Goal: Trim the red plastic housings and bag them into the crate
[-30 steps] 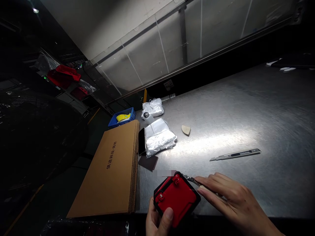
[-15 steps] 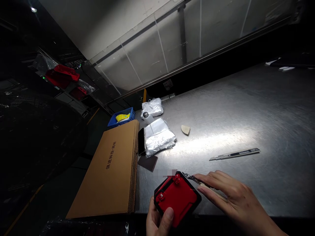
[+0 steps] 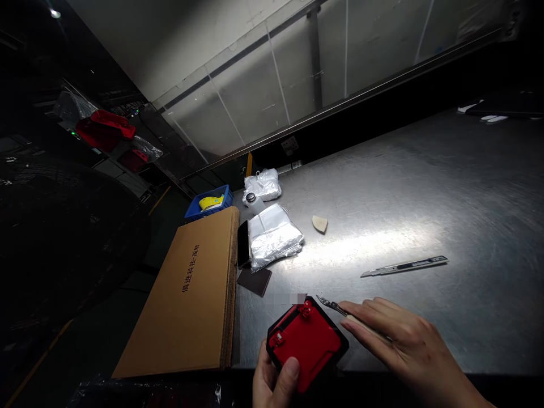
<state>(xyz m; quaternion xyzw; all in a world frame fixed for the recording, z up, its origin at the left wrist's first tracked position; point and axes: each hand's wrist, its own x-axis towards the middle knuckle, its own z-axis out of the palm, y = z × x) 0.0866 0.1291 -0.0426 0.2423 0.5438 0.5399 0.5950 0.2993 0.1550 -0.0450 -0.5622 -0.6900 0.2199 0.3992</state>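
My left hand grips a red plastic part with a black rim at the near edge of the metal table, thumb pressed on its red face. My right hand holds a thin metal hand tool with a pale handle. The tool's tip lies just off the part's upper right corner, with the fingers stretched along the tool.
A utility knife lies on the table beyond my right hand. A stack of flat cardboard covers the table's left end. Beside it are plastic bags, a small bottle, a dark square pad and a pale wedge. A blue bin sits behind.
The tool's tip has drawn slightly away from the red part's corner. Both hands and the part stay in nearly the same place.
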